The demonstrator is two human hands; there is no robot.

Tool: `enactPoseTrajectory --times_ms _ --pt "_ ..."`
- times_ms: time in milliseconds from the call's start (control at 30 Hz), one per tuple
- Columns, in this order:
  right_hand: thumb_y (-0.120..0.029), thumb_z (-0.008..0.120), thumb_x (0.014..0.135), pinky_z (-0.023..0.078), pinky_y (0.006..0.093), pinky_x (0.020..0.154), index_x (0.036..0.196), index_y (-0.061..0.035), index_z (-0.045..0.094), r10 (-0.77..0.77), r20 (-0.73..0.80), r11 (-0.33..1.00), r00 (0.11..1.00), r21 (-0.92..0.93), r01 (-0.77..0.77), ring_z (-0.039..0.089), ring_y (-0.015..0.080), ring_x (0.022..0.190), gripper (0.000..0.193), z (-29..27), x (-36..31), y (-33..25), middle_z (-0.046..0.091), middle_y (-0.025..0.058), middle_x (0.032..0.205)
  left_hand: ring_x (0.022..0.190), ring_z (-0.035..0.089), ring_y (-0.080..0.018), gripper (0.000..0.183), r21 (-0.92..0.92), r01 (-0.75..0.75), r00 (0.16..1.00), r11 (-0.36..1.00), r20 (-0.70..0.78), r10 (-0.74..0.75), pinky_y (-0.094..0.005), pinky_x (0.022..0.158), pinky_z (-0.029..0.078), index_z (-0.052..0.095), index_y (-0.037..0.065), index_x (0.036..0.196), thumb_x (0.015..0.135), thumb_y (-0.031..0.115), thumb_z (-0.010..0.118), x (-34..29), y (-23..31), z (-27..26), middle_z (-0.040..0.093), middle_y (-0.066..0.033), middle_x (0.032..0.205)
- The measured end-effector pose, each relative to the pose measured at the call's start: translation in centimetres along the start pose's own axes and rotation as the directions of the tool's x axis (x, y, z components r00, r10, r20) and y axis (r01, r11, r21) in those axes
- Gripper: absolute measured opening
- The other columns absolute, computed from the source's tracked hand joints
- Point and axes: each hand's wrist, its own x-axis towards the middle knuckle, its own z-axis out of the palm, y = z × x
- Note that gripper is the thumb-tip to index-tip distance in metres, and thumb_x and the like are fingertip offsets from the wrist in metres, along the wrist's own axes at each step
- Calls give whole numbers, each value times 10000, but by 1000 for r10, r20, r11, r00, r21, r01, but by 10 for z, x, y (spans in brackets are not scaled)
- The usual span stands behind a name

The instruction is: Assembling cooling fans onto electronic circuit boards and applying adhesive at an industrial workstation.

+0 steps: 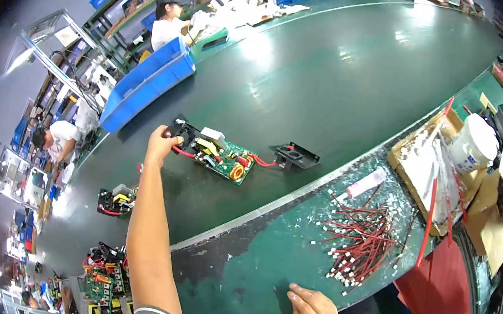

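My left hand [159, 146] reaches out over the dark green belt and grips a black end panel [185, 132] between thumb and fingers. Red wires join that panel to a green circuit board [226, 161] carrying a copper coil, yellow parts and a white block. On the board's far right side, more red wires lead to a second black panel [295, 156] lying on the belt. My right hand [313, 313] is low over the near edge of the green worktop [263, 270], its fingers loosely bent and holding nothing. Right of it lies a pile of red-and-black wires [363, 241] with white connectors.
A blue bin [148, 86] stands on the belt's far side, near a seated person [168, 26]. More board assemblies [105, 283] lie at lower left. At right are a cardboard box [416, 157], a white tub [475, 144] and a red sheet [442, 293].
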Motion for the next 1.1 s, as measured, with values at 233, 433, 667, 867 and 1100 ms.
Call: enactPoseTrajectory --times_ms 233,433,667,867,1100 --pt "52 636 829 560 380 768 1180 2 609 73 -48 996 996 61 -70 679 346 941 356 -6 -8 0 661 203 1180 808 616 -182 495 151 -440 824 885 -322 465 -325 775 501 649 45 1151 729 221 837 -92 131 -82 674 -94 914" --pt "62 601 904 535 298 699 1150 1 634 282 -128 945 951 210 -252 695 215 840 256 -37 -28 -33 695 155 1032 817 677 -231 439 233 -571 735 787 -282 617 -325 775 523 655 69 1165 765 163 809 -212 211 -167 709 -122 943" --pt "31 494 1000 529 269 838 1241 27 585 460 -184 815 869 477 -330 662 144 906 258 -92 -63 -48 681 92 1032 884 631 -130 504 -319 -472 879 822 -103 465 -272 819 517 617 -28 1216 781 104 833 -265 187 -214 678 -48 1039" --pt "1 500 1008 523 253 803 1253 14 588 537 -171 760 826 523 -386 658 134 875 260 -94 -56 -52 677 74 1007 849 633 -112 444 -653 -53 916 756 270 297 -261 721 532 644 37 1182 776 119 805 -284 118 -132 656 -7 982" --pt "14 547 973 549 281 777 1208 36 608 524 -8 788 852 382 -482 694 155 866 244 -64 -42 -37 714 117 941 827 623 -106 394 -713 273 907 646 414 73 -265 716 531 661 43 1146 779 81 799 -272 57 -48 625 9 926"
